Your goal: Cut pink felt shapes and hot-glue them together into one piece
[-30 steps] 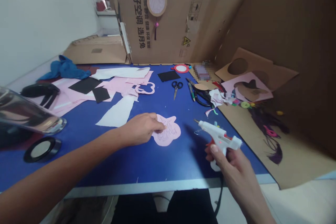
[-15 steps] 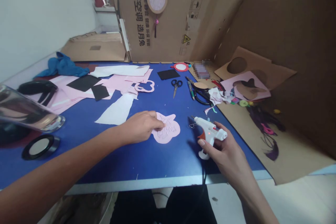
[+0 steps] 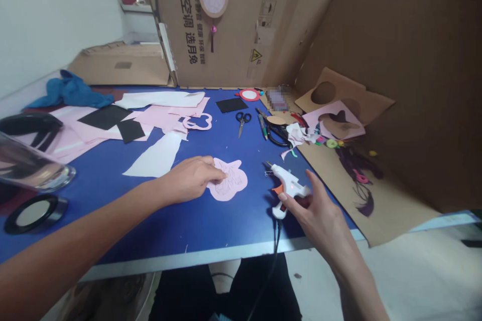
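Observation:
My left hand (image 3: pixel 190 178) is closed, with its fingers curled and a fingertip on a pink paper cut-out (image 3: pixel 234 184). The cut-out has a wavy outline and scribbled lines, and it lies on the blue table. To its right, my right hand (image 3: pixel 314 208) loosely holds a white glue gun (image 3: pixel 288 183) with an orange trigger. The thumb rests by the trigger, while the index finger is lifted off the body. A small red light glows on the gun, its nozzle points to the upper left, and a black cord runs down from its handle.
Black-handled scissors (image 3: pixel 242 123) and a black sheet (image 3: pixel 231 105) lie beyond the cut-out. Paper pieces (image 3: pixel 154 155) spread across the left, near a clear container (image 3: pixel 41 170) and a black round object (image 3: pixel 35 213). Pliers (image 3: pixel 278 136), scraps and tassels (image 3: pixel 365 200) line the right, beside cardboard walls.
The view has shifted, so most things appear further left. My right index finger has lifted from the glue gun and the grip looks looser. My left hand stays on the cut-out.

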The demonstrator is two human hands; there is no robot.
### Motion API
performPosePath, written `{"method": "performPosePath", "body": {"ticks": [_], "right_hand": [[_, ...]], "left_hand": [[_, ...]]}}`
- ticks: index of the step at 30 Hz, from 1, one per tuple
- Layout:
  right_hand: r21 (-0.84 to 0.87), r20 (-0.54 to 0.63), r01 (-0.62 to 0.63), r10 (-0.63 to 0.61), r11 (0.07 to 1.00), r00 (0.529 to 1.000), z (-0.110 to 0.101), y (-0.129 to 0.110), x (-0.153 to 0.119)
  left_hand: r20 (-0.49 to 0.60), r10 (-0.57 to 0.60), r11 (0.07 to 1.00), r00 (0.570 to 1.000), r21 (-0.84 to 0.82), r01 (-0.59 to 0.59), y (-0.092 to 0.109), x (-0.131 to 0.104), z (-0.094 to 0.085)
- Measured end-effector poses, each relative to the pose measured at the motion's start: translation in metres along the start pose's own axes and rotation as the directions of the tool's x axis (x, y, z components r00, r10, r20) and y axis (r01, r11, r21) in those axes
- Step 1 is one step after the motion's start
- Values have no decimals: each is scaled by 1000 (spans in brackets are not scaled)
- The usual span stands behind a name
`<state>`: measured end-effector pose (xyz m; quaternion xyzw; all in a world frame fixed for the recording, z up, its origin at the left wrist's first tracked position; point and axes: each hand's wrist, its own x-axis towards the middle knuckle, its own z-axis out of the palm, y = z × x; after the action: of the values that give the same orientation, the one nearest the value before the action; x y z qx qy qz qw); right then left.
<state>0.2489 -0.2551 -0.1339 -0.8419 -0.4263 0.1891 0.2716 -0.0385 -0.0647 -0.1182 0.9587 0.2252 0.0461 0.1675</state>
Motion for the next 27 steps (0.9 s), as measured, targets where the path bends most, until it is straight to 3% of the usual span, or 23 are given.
{"method": "performPosePath", "body": {"ticks": [8,11,13,14,16,18,20,23,27], "right_hand": [[-22,-8,9,-10,1000,1000,-5,4,-5],[-27,-113,174,-176,984,978,-9,0,-13],[-61,-140,394,-399,917,906,-12,-11,-17],[-85,-88,512,-518,855,851,-12,-18,-18],[-138,14,716,-722,684,692,-11,-37,-16],[-223,121,827,-827,517,549,-6,-55,-8],[-296,226,871,-857,393,464,-1,-69,4],[-399,326,878,-854,264,405,7,-79,21],[-475,385,866,-848,157,364,13,-81,36]], "left_hand": [[-1,-12,1000,1000,8,12,0,0,0],[16,-11,1000,1000,13,10,2,0,-1],[26,-17,1000,1000,15,16,4,1,-1],[26,-20,1000,999,15,19,4,1,-2],[24,-20,1000,1000,15,20,6,1,-2],[24,-16,1000,1000,20,16,7,1,-2],[22,-22,999,1000,27,22,8,1,-2],[27,-37,999,999,41,36,9,1,0],[27,0,999,1000,49,-2,8,1,1]]}}
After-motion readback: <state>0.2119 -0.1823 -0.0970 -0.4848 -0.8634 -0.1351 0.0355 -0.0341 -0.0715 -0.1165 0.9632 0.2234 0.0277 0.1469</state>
